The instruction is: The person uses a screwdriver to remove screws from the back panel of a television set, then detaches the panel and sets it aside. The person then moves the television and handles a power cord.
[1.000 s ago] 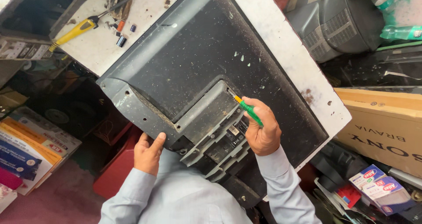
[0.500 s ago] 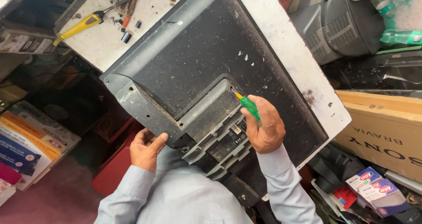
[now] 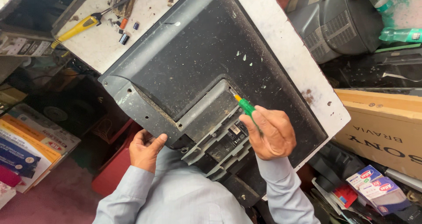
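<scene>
Right hand (image 3: 270,134) closed around green-handled screwdriver (image 3: 246,106), tip set against raised rear panel of dark television back cover (image 3: 198,57). Television face-down on white workbench (image 3: 281,43), overhanging near edge. Left hand (image 3: 145,149) gripping cover's lower corner, fingers curled.

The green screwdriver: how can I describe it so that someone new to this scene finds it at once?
Start from the big dark TV back lying on the white table. Near its lower middle, the right hand holds the screwdriver, its tip against the raised panel. Its grip is green with an orange collar, unlike the yellow one lying at the table's far corner.
</scene>
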